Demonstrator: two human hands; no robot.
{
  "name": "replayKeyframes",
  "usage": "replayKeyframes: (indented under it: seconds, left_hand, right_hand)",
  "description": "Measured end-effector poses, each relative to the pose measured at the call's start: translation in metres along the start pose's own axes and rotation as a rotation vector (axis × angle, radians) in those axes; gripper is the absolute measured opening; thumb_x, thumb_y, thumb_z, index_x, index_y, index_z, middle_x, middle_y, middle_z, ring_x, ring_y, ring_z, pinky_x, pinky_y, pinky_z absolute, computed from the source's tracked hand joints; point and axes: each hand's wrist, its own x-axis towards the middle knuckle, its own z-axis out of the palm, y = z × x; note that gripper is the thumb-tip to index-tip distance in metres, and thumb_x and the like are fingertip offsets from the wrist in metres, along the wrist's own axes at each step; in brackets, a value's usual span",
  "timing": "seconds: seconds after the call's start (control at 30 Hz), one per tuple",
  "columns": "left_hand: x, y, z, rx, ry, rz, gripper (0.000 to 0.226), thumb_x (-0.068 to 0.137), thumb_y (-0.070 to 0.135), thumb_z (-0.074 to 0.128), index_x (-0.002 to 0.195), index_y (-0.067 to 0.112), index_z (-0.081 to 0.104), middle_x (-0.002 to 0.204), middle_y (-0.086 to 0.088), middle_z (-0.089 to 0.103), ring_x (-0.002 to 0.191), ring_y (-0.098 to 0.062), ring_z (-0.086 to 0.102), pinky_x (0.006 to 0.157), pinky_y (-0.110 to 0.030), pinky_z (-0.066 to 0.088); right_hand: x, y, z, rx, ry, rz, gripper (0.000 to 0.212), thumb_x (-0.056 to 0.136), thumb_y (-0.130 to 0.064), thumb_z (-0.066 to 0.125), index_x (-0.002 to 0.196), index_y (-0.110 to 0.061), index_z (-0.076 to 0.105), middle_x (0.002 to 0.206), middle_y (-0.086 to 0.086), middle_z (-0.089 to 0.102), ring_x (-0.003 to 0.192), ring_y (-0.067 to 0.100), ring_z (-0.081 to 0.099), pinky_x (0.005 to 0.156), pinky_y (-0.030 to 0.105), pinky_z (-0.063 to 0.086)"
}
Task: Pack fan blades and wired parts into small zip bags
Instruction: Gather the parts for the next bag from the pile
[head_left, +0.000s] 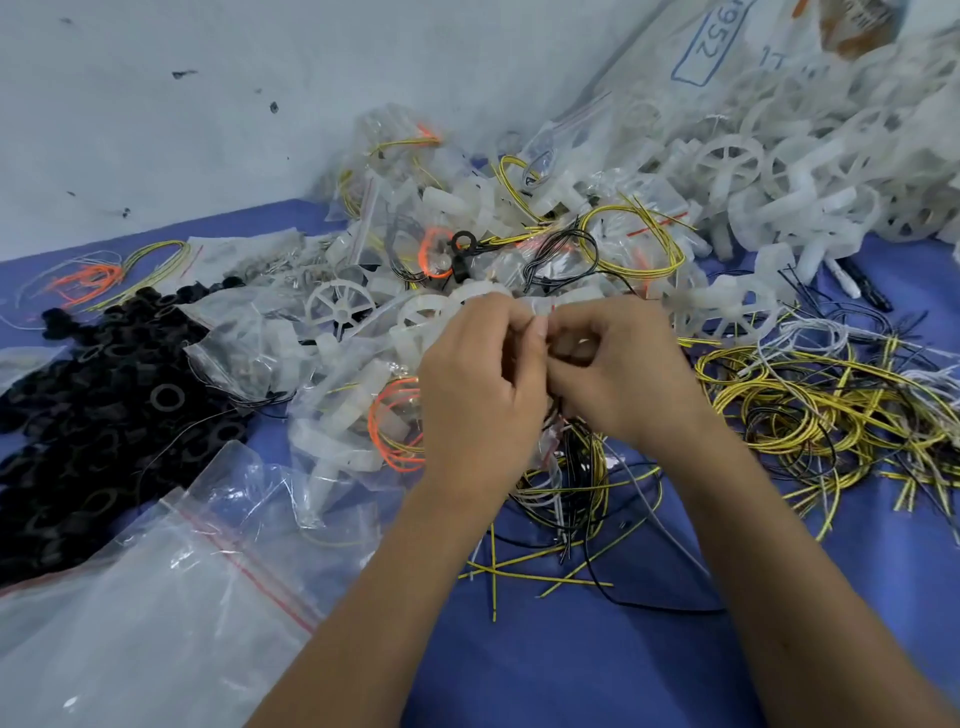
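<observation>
My left hand (480, 384) and my right hand (618, 371) meet at the middle of the blue table, fingers curled. Together they pinch the top edge of a small clear zip bag (540, 307) with a red strip. Most of the bag is hidden behind my hands, and black and yellow wires (576, 467) hang below them. White fan blades (340, 306) lie just beyond my hands. Filled small bags (395, 171) pile up farther back.
A heap of black rings (98, 405) fills the left. A large clear zip bag (156, 597) lies at the front left. Loose yellow-black wires (810, 415) spread on the right. A big pile of white fan blades (810, 171) spills from a sack at the back right.
</observation>
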Motion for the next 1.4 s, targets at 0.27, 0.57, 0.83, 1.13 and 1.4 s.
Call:
replayKeyframes:
  seconds: [0.27, 0.57, 0.83, 1.13, 1.4]
  left_hand:
    - [-0.002, 0.018, 0.003, -0.040, 0.046, 0.045, 0.012, 0.091, 0.006, 0.070, 0.080, 0.005, 0.064, 0.073, -0.002, 0.062, 0.069, -0.015, 0.053, 0.067, -0.019, 0.038]
    - [-0.010, 0.028, 0.006, -0.072, -0.018, 0.050, 0.012, 0.090, 0.001, 0.070, 0.081, 0.003, 0.063, 0.076, -0.003, 0.059, 0.073, -0.014, 0.049, 0.072, -0.013, 0.035]
    - [-0.010, 0.025, 0.008, -0.103, -0.053, 0.031, 0.011, 0.090, 0.002, 0.069, 0.083, 0.004, 0.062, 0.079, -0.002, 0.059, 0.074, -0.013, 0.049, 0.071, -0.015, 0.036]
    - [-0.014, 0.021, 0.010, -0.076, -0.114, -0.030, 0.010, 0.091, 0.004, 0.068, 0.085, 0.006, 0.062, 0.082, 0.000, 0.059, 0.076, -0.011, 0.048, 0.072, -0.014, 0.035]
    - [-0.011, 0.026, 0.007, -0.113, -0.040, 0.012, 0.010, 0.092, 0.002, 0.068, 0.083, 0.004, 0.062, 0.080, -0.003, 0.060, 0.076, -0.014, 0.051, 0.073, -0.015, 0.036]
  right_hand:
    - [-0.005, -0.003, 0.021, 0.278, 0.088, 0.068, 0.033, 0.084, -0.009, 0.059, 0.057, -0.027, 0.053, 0.055, -0.013, 0.052, 0.055, 0.004, 0.044, 0.052, 0.025, 0.035]
    - [-0.013, 0.002, 0.022, 0.454, -0.223, -0.052, 0.054, 0.085, 0.023, 0.052, 0.090, -0.031, 0.052, 0.078, -0.021, 0.062, 0.076, -0.017, 0.057, 0.065, 0.002, 0.043]
    - [-0.009, 0.005, 0.018, 0.311, -0.254, -0.083, 0.046, 0.085, 0.011, 0.050, 0.082, -0.035, 0.048, 0.073, -0.030, 0.062, 0.071, -0.017, 0.056, 0.061, 0.003, 0.043]
    - [-0.005, 0.014, 0.009, 0.182, -0.276, -0.102, 0.045, 0.087, 0.018, 0.052, 0.079, -0.026, 0.054, 0.075, -0.019, 0.065, 0.070, -0.007, 0.057, 0.059, 0.016, 0.047]
    - [-0.012, 0.010, 0.017, 0.350, -0.369, -0.067, 0.049, 0.092, 0.026, 0.044, 0.095, -0.023, 0.047, 0.087, -0.013, 0.055, 0.083, -0.018, 0.057, 0.071, 0.005, 0.046]
